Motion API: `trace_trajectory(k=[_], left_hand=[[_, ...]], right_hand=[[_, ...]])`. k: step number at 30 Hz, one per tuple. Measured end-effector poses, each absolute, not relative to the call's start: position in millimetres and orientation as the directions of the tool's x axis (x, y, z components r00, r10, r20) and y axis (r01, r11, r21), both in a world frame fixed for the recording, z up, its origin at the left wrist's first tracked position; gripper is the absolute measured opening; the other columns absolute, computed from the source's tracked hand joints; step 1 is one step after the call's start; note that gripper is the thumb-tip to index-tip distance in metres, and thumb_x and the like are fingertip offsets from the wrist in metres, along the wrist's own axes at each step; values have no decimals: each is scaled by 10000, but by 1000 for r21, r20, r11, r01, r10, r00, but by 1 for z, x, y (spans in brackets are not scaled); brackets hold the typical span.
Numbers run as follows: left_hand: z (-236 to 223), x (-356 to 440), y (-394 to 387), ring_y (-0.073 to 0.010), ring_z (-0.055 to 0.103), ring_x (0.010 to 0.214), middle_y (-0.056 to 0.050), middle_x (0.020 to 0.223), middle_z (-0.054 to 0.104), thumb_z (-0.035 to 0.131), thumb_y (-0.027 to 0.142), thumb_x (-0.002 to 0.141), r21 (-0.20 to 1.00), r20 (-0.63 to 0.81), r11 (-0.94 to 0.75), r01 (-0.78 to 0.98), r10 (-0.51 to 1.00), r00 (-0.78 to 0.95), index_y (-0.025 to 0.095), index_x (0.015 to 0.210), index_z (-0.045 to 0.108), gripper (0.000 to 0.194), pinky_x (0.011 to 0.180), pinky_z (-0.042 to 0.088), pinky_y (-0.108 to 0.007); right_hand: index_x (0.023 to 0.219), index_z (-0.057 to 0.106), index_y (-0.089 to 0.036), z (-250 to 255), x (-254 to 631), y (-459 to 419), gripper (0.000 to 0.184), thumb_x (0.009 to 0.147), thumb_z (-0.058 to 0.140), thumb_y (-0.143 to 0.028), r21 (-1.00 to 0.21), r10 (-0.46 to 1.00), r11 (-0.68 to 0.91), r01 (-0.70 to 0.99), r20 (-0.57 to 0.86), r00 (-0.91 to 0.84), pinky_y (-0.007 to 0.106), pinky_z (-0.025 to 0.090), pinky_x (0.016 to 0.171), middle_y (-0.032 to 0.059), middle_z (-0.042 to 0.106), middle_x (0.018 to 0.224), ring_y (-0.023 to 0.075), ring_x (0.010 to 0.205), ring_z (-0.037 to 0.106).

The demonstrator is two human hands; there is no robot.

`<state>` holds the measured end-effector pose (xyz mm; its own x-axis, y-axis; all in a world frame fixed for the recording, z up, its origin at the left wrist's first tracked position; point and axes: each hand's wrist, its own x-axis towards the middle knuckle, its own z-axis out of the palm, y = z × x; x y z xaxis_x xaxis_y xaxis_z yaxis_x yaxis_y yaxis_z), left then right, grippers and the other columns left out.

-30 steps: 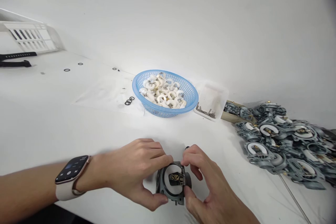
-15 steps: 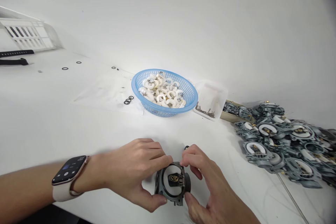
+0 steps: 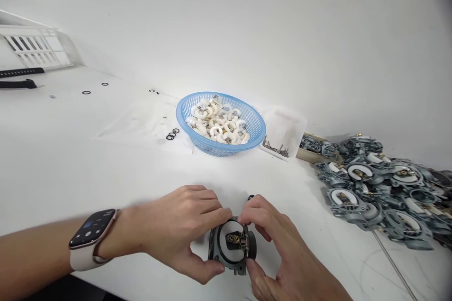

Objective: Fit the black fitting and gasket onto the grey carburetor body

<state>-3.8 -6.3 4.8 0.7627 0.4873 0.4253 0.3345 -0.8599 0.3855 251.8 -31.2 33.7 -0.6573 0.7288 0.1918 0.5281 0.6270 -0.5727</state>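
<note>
Between my hands, a grey metal carburetor body (image 3: 231,267) rests on the white table with its open bowl side up. A white C-shaped float (image 3: 223,240) sits in it around brass jets (image 3: 233,239). My left hand (image 3: 190,230) grips the carburetor's left side, thumb near and fingers far. My right hand (image 3: 275,244) spans its right side, forefinger at the far end of the float hinge and thumb at the near end. A thin pin (image 3: 247,250) shows by that thumb. Behind the right fingers a small black tip (image 3: 250,197) sticks out; the rest is hidden.
Ahead stands a blue basket (image 3: 221,150) heaped with white floats. Beside it is a clear tray (image 3: 282,127) with metal pins. Carburetors (image 3: 374,193) are piled at right. Black O-rings (image 3: 171,135) lie left of the basket; a white slotted container (image 3: 35,47) is far left.
My right forefinger and thumb have shifted slightly left, closer onto the hinge ends. The left hand and the carburetor stay nearly where they were.
</note>
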Motion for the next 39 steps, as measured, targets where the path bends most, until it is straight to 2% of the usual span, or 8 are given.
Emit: trace_trajectory(k=[3,6,11,25,30,34,39], left_hand=[[5,-4,-6,-206,603,709,-25,805,647,720,448,843,379,420,-858,346,493,762,156,1173,587,461,693,516,-361],[4,-5,-7,-199,581,684,-21,772,624,694,464,859,368,434,-865,341,484,759,156,1118,600,413,668,504,-355],[3,-5,-8,-201,611,726,-30,831,659,701,441,849,379,434,-861,339,489,756,161,1126,586,410,703,508,-352],[5,-5,-8,-205,605,716,-22,820,647,693,443,850,381,421,-855,352,499,757,174,1145,590,412,675,492,-349],[4,-3,-9,-214,630,715,-26,847,679,700,457,827,379,419,-856,352,498,759,186,1228,562,504,692,522,-368],[-4,0,-6,-226,633,670,-25,834,690,705,503,799,321,486,-875,363,481,729,210,1281,526,592,617,522,-374],[-18,0,7,-262,656,659,-39,813,684,707,554,691,326,508,-837,439,547,665,247,1163,568,580,602,556,-402]], right_hand=[[1246,433,-310,33,249,-29,531,768,491,-86,-573,708,654,493,235,-666,285,472,714,23,527,1072,185,896,549],[1234,447,-315,33,249,-30,553,733,513,-89,-556,712,652,515,217,-667,282,489,722,14,544,1075,180,870,555],[1220,457,-333,34,251,-35,597,681,525,-86,-537,726,641,549,193,-659,291,512,754,-5,568,1082,175,818,552],[1246,435,-312,26,253,-31,542,758,490,-82,-603,719,617,507,169,-674,305,443,710,28,526,1046,212,959,547],[1132,464,-281,26,253,-21,346,837,458,-101,-647,713,630,430,261,-651,288,409,671,2,524,962,177,846,529],[1061,491,-256,21,255,-10,237,898,433,-96,-640,761,618,457,341,-552,273,376,630,-7,524,921,154,758,492],[1043,528,-227,19,254,-1,117,996,430,-186,-633,802,584,507,355,-481,262,380,604,-7,523,897,126,647,422]])
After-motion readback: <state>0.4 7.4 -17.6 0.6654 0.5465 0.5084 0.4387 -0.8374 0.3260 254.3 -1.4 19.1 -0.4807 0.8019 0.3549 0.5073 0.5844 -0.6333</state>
